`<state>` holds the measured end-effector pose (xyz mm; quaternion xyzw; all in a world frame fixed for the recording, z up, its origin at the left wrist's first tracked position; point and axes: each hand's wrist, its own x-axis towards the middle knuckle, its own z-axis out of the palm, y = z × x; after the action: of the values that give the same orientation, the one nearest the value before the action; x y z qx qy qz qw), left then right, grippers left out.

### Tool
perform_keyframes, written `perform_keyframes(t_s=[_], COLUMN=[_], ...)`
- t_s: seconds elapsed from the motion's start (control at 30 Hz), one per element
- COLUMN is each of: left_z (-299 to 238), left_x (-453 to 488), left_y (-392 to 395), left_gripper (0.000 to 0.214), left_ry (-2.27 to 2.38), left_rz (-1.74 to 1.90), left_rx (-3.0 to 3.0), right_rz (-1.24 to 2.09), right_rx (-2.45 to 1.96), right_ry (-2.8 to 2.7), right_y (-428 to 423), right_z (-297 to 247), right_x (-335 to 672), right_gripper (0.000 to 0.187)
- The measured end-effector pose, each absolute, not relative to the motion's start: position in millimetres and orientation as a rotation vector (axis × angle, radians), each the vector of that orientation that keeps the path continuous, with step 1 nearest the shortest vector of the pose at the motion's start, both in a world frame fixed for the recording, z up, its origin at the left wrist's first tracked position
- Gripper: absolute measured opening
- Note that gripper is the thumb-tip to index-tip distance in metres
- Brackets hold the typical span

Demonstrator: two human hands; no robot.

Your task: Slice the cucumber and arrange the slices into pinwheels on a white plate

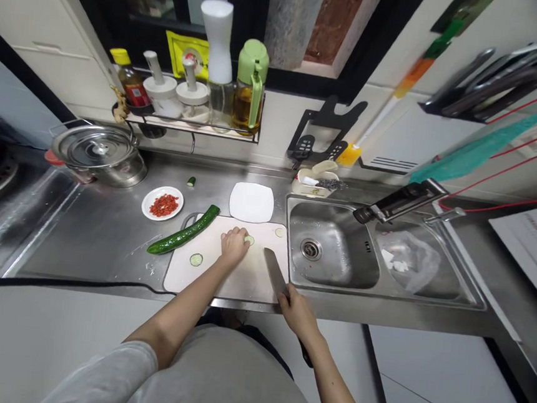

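Note:
My left hand is closed over the middle of the white cutting board. A pale cucumber slice shows at its fingertips; anything further under the fingers is hidden. In my right hand is the handle of a kitchen knife, its blade lying over the board's right side, apart from the slice. A long cucumber rests across the board's left edge. One loose cucumber slice lies at the board's left, and a paler piece near its top right corner.
Behind the board stand a white square plate, a dish of chopped red bits and a cucumber end. A steel sink with a faucet adjoins on the right. A lidded pot sits left, below a condiment shelf.

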<state>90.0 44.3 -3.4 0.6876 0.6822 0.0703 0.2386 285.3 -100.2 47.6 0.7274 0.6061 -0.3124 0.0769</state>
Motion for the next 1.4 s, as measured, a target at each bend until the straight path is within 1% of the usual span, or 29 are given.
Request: perform_keyframes(t_s=[0.4, 0.67, 0.83, 1.03, 1.2, 1.4], left_z=[15, 20, 16, 9, 2, 0], left_x=[81, 39, 26, 17, 13, 14], left_y=[38, 7, 0, -1, -2, 0], left_gripper=[0.011, 0.015, 0.021, 0.025, 0.022, 0.022], left_ry=[1.773, 1.715, 1.808, 1.905, 1.919, 1.905], left_rz=[0.263, 0.191, 0.138, 0.056, 0.066, 0.054], left_rx=[1.701, 1.530, 1.582, 1.714, 1.711, 1.705], right_rz=[-0.949, -0.927, -0.845, -0.742, -0.703, -0.680], right_rx=[2.180, 2.110, 2.030, 1.819, 1.675, 1.662], right_ry=[1.797, 1.913, 1.931, 2.042, 2.111, 2.090], right_y=[-96, -92, -89, -90, -85, -78], right_z=[47, 40, 46, 60, 66, 66], right_x=[286, 276, 259, 232, 213, 203], right_gripper=[0.035, 0.030, 0.026, 0.026, 0.028, 0.027])
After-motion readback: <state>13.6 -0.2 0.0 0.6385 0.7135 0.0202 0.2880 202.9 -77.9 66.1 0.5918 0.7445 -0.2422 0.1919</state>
